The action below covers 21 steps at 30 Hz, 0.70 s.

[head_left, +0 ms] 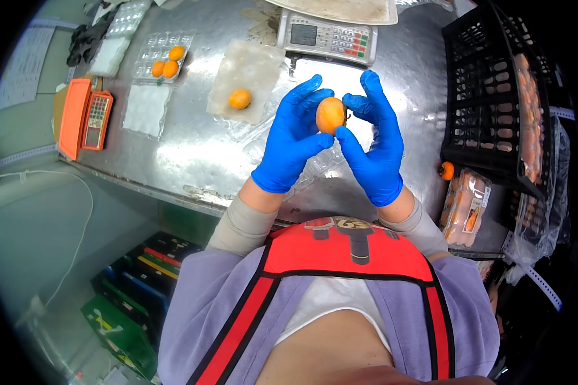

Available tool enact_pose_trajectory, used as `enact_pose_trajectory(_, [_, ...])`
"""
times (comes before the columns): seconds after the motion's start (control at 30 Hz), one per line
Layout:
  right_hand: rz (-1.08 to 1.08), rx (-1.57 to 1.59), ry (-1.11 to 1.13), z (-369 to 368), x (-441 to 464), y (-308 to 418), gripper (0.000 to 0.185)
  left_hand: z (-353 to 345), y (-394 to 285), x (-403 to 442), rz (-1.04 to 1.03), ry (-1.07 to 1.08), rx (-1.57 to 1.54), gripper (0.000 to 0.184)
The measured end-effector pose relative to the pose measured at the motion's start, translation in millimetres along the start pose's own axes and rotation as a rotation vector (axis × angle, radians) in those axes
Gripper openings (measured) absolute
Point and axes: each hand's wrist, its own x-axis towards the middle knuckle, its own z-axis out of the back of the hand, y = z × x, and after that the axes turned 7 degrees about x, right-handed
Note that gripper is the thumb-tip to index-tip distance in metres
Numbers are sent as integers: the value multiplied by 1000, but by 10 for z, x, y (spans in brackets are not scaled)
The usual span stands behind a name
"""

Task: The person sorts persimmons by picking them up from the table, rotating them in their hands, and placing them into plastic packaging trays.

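Note:
An orange persimmon [331,115] is held up between my two blue-gloved hands, above the metal table. My left hand [293,133] curls round its left side, with the thumb below it and the fingers bent behind. On the other side my right hand [376,138] grips it with the thumb at its lower right and the fingers bent near its dark leafy end. Just left of my left hand, a second persimmon [239,99] rests on a translucent sheet [247,64]. Clear plastic packaging [318,165] lies under my hands, partly hidden.
A scale [331,35] stands at the back. At the left are a clear tray [149,50] with three persimmons, a white pad [146,110] and an orange calculator [97,120]. Black crates [475,96], a loose persimmon [446,171] and a filled clear pack [465,208] are at the right.

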Motion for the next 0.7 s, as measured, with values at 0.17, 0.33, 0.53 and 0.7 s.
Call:
enact_pose_trajectory(0.17, [-34,64,-26,-26,-9,12,68,-37,-9,-7,-36,-17,59,78])
enact_pose_trajectory(0.33, [19,4,50,10,-40,-30,67,-12,39,11,-77,6,-25,78])
enact_pose_trajectory(0.53, [-94,179,9,-2,-16,88,77,46,-26,-20,-112,2,32,77])
enact_pose_trajectory(0.7, [-452,493,40,6,31,77,83,45,-75,-64,-266,29,317,77])
